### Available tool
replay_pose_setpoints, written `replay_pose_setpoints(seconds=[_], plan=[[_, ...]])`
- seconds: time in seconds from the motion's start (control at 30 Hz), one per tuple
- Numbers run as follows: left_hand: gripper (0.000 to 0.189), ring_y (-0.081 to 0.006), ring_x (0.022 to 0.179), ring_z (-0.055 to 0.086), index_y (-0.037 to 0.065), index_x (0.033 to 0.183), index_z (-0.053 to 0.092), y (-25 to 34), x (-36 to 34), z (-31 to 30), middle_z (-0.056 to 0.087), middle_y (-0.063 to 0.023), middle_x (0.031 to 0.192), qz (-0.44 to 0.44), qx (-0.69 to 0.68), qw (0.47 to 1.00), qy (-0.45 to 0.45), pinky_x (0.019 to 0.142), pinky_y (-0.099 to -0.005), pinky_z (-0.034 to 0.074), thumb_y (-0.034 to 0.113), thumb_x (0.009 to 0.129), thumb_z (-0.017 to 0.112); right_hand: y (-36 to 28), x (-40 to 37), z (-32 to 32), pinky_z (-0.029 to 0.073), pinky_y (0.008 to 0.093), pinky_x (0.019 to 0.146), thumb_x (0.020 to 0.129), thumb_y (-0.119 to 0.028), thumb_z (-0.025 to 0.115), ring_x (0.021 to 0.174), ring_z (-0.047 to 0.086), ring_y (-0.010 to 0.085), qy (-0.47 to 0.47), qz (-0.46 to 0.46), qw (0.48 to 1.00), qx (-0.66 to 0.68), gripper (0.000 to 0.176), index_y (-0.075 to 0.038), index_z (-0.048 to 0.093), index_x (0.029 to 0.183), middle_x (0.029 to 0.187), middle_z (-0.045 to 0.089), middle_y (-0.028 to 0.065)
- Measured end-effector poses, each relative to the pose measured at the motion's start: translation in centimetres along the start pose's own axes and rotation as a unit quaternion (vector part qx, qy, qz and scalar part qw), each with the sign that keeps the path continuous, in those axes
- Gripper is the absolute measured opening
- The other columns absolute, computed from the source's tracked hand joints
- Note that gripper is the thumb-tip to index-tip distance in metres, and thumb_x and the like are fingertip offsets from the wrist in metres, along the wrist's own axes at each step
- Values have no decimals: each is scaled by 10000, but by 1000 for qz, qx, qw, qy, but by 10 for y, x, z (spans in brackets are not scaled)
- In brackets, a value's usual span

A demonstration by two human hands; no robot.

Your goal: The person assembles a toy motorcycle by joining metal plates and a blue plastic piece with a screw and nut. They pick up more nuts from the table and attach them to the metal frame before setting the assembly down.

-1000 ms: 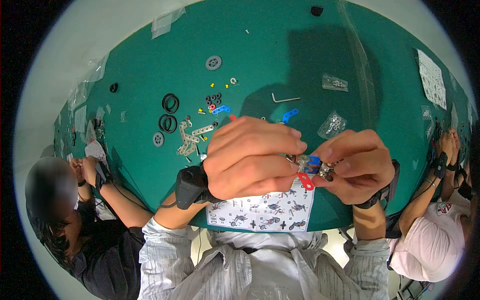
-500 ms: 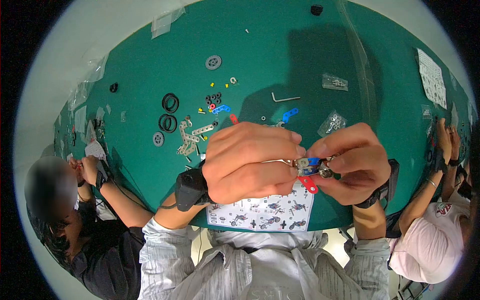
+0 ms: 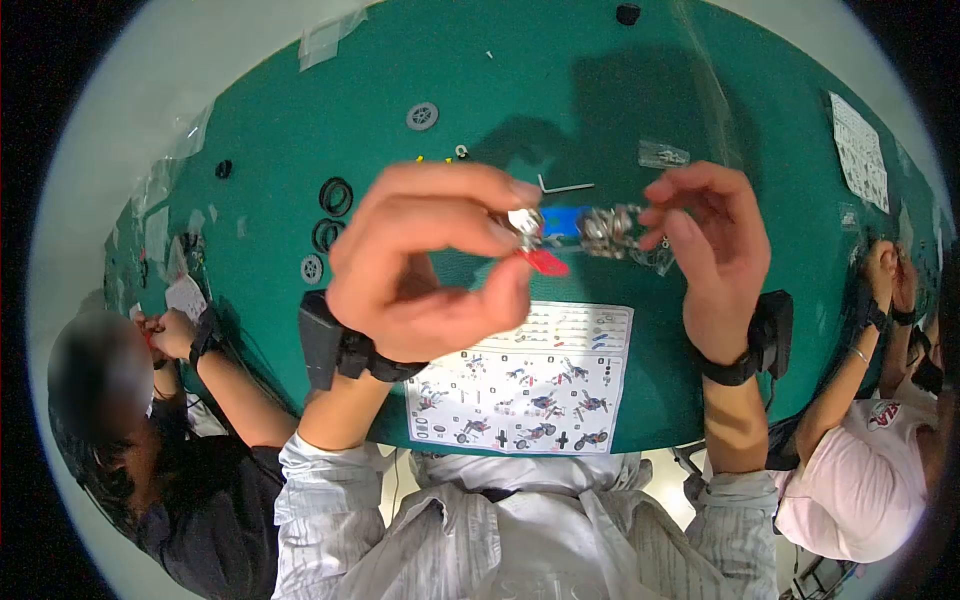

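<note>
My left hand (image 3: pixel 420 260) pinches a small toy-model assembly (image 3: pixel 566 222) by its left end, between thumb and fingers. Blue plates form its middle, silver metal parts sit at both ends, and a red strip (image 3: pixel 545 263) hangs below the left end. Motion blurs the finer parts. At the assembly's right end, my right hand (image 3: pixel 715 250) has its thumb and fingers apart, very close to the metal; whether a fingertip touches cannot be made out. Under the hands lies a printed instruction sheet (image 3: pixel 520 385).
Beyond the hands lie a hex key (image 3: pixel 566 187), a grey wheel (image 3: pixel 422 116), black tyres (image 3: pixel 336 197) and a small parts bag (image 3: pixel 663 155). My left hand covers loose parts. Co-workers sit either side, one with hands (image 3: pixel 175 332) at the left, another with hands (image 3: pixel 890 275) at the right.
Both hands have risen away from me with the assembly, uncovering more of the instruction sheet. My right hand has loosened from the assembly's right end and its fingers have spread.
</note>
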State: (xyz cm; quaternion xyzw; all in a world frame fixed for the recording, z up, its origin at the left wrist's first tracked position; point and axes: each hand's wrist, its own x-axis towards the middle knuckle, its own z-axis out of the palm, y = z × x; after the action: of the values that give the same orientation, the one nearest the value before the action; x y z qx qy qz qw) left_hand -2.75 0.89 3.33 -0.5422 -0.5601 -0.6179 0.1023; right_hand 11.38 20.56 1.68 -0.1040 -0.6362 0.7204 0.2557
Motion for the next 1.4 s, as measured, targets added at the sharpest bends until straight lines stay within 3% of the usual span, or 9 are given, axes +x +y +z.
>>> replay_pose_setpoints(seconds=[0.07, 0.17, 0.27, 0.57, 0.67, 0.8, 0.9, 1.0, 1.4], plan=[[289, -238, 938, 700, 3, 973, 624, 1, 4, -6, 691, -181, 1039, -12, 3, 1000, 20, 818, -325, 559, -26, 754, 810, 5, 7, -2, 520, 264, 710, 859, -17, 725, 882, 638, 131, 26, 37, 994, -99, 248, -31, 645, 1093, 993, 662, 60], [289, -221, 915, 690, 0, 968, 608, 0, -3, -15, 684, -182, 1031, -35, 11, 999, 33, 823, -319, 554, -19, 760, 808, 11, 11, -6, 498, 263, 651, 824, 8, 737, 790, 639, 121, -53, -15, 954, -296, 179, -45, 677, 983, 911, 656, 36], [287, -206, 896, 682, -3, 968, 609, 1, -21, -17, 681, -184, 1022, -76, 6, 995, 56, 819, -319, 552, -40, 755, 798, 11, 9, 2, 494, 288, 632, 789, 10, 742, 762, 649, 178, -74, -80, 922, -372, 140, -40, 683, 905, 895, 647, 71], [274, -187, 875, 660, -14, 962, 608, 5, -27, -27, 664, -171, 1003, -129, -10, 985, 110, 815, -321, 549, -118, 744, 738, 20, 10, 8, 535, 352, 719, 755, 2, 763, 862, 656, 294, -97, -158, 888, -422, 196, -52, 709, 935, 934, 660, 108], [249, -170, 916, 649, -16, 979, 605, 1, -30, -37, 658, -148, 1031, -177, -43, 972, 149, 842, -318, 543, -112, 782, 724, 10, 18, -4, 544, 358, 727, 760, 3, 766, 863, 665, 295, -81, -226, 829, -505, 193, -51, 712, 937, 963, 670, 108], [237, -158, 932, 640, -12, 994, 603, 4, -26, -42, 654, -138, 1033, -204, -65, 958, 191, 858, -300, 530, -98, 805, 718, -21, 30, -4, 554, 348, 720, 776, 16, 760, 868, 683, 288, -52, -174, 847, -499, 194, -56, 721, 952, 990, 680, 114], [229, -143, 903, 625, -12, 983, 596, 5, -26, -45, 648, -133, 1030, -191, -81, 960, 189, 841, -282, 519, -93, 804, 712, -20, 34, 11, 557, 357, 721, 778, -14, 764, 865, 680, 295, -142, -208, 849, -465, 172, -59, 717, 937, 989, 674, 104], [236, -128, 864, 609, -14, 972, 588, 7, -28, -39, 641, -128, 1026, -172, -99, 965, 174, 817, -265, 510, -99, 789, 710, -7, 39, 35, 550, 393, 723, 796, -85, 756, 856, 670, 303, -257, -227, 807, -480, 121, -61, 707, 904, 936, 650, 96], [274, -106, 866, 615, -16, 970, 588, 6, -29, -34, 652, -110, 1028, -172, -89, 967, 163, 806, -245, 506, -125, 750, 709, 14, 51, 64, 543, 438, 708, 819, -149, 694, 843, 670, 308, -373, -212, 702, -568, 100, -55, 688, 785, 854, 640, 94]])
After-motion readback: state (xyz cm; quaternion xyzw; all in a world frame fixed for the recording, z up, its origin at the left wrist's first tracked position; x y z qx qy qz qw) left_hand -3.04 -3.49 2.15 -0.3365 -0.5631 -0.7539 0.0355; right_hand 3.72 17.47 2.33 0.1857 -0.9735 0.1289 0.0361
